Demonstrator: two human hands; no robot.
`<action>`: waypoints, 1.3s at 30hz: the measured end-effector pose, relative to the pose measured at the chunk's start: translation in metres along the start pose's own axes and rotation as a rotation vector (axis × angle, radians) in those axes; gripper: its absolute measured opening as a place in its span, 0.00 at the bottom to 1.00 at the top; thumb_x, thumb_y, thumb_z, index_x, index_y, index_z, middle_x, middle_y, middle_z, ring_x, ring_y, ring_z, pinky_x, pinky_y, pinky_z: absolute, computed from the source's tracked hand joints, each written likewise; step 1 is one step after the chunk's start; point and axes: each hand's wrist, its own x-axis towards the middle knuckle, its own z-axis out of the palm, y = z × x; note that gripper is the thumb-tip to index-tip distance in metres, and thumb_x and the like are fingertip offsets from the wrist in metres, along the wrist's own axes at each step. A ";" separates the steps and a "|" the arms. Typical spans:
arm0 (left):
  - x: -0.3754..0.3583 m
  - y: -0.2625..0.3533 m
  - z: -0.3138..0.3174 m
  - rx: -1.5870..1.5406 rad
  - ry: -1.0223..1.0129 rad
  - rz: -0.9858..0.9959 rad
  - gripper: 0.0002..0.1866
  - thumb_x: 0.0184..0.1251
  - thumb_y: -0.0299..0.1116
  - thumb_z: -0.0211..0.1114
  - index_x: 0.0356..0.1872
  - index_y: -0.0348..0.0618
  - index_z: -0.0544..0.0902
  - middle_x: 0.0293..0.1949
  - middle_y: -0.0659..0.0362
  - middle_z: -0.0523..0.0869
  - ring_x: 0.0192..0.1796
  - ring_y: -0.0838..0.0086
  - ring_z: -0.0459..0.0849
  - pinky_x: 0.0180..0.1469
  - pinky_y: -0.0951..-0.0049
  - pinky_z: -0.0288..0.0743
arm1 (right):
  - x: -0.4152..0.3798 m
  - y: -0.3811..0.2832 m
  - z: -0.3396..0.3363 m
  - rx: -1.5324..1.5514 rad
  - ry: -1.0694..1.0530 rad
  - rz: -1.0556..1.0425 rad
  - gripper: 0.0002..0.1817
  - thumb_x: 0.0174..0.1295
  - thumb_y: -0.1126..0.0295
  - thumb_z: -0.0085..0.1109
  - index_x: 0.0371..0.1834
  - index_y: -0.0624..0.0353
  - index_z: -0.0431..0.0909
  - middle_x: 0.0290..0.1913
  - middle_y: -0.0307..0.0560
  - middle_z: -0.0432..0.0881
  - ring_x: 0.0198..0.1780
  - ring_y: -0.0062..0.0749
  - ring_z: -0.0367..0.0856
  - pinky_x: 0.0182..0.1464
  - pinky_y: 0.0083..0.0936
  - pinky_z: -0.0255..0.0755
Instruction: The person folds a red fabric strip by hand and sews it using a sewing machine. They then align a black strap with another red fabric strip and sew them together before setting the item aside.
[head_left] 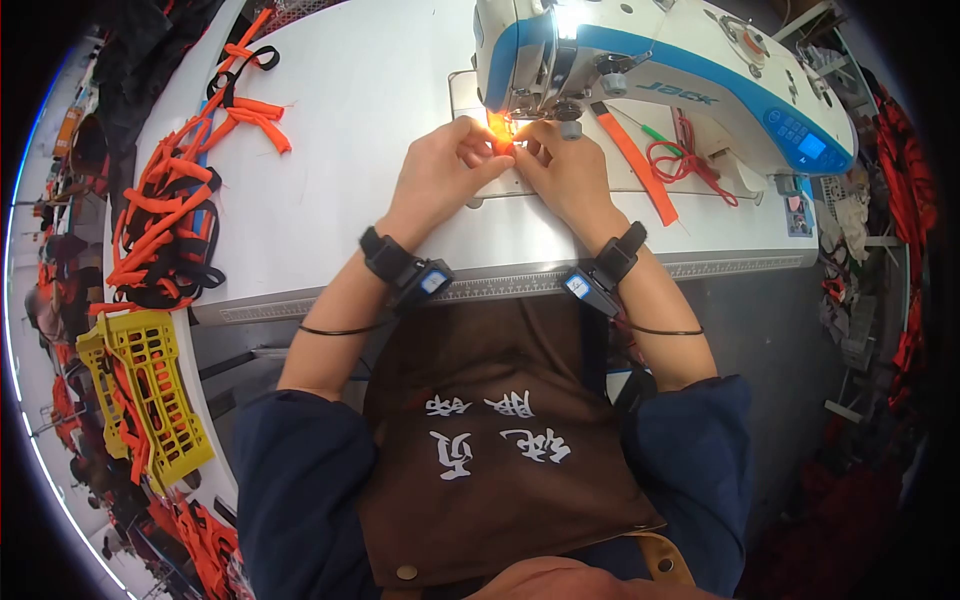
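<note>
Under the lit needle area of a white and blue sewing machine [640, 70], a small orange fabric strip [502, 128] glows in the lamp light. My left hand [450, 165] pinches its left side between thumb and fingers. From the right, my right hand [565, 165] also closes on the strip, the fingertips of both hands nearly meeting. Glare and the fingers hide the strip's end and the needle. Both hands rest close to the metal plate of the machine bed.
Right of the hands lie a flat orange strip [637, 165] and red-handled scissors [690, 160]. A pile of orange and black strips [165, 220] covers the table's left side. Below it hangs a yellow basket [155, 395]. A ruler strip [500, 287] runs along the front edge.
</note>
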 end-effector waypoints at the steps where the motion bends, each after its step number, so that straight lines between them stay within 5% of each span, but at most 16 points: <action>1: -0.001 0.001 0.003 0.003 0.030 0.009 0.16 0.67 0.39 0.82 0.48 0.39 0.90 0.38 0.55 0.94 0.37 0.72 0.93 0.43 0.69 0.87 | -0.001 -0.003 -0.001 0.022 0.001 0.029 0.09 0.66 0.63 0.72 0.42 0.56 0.90 0.33 0.45 0.88 0.35 0.43 0.88 0.38 0.40 0.79; 8: -0.005 0.007 0.005 -0.084 0.014 -0.209 0.12 0.78 0.32 0.74 0.53 0.35 0.92 0.44 0.58 0.96 0.44 0.81 0.92 0.50 0.77 0.85 | -0.006 -0.002 0.010 0.247 0.100 0.126 0.08 0.64 0.65 0.74 0.38 0.56 0.90 0.33 0.43 0.85 0.36 0.38 0.85 0.41 0.38 0.77; 20: 0.003 -0.001 0.007 -0.250 -0.075 -0.223 0.11 0.86 0.30 0.66 0.57 0.34 0.89 0.48 0.60 0.95 0.50 0.81 0.90 0.57 0.79 0.83 | 0.000 0.000 0.015 0.274 0.111 0.165 0.14 0.66 0.58 0.73 0.39 0.58 0.92 0.35 0.46 0.87 0.37 0.44 0.88 0.42 0.42 0.79; 29: 0.005 0.001 0.008 -0.091 -0.101 -0.257 0.11 0.88 0.33 0.63 0.56 0.38 0.88 0.47 0.64 0.94 0.44 0.87 0.84 0.47 0.82 0.76 | 0.009 0.003 0.000 0.149 0.001 0.173 0.16 0.66 0.54 0.71 0.46 0.53 0.95 0.42 0.46 0.95 0.43 0.45 0.93 0.47 0.42 0.84; 39: 0.006 0.005 0.013 -0.002 -0.109 -0.189 0.09 0.88 0.33 0.62 0.52 0.40 0.88 0.41 0.68 0.89 0.37 0.89 0.78 0.39 0.82 0.70 | 0.028 0.020 -0.007 0.193 -0.141 0.168 0.18 0.57 0.49 0.77 0.39 0.51 0.97 0.39 0.49 0.95 0.43 0.46 0.93 0.47 0.41 0.84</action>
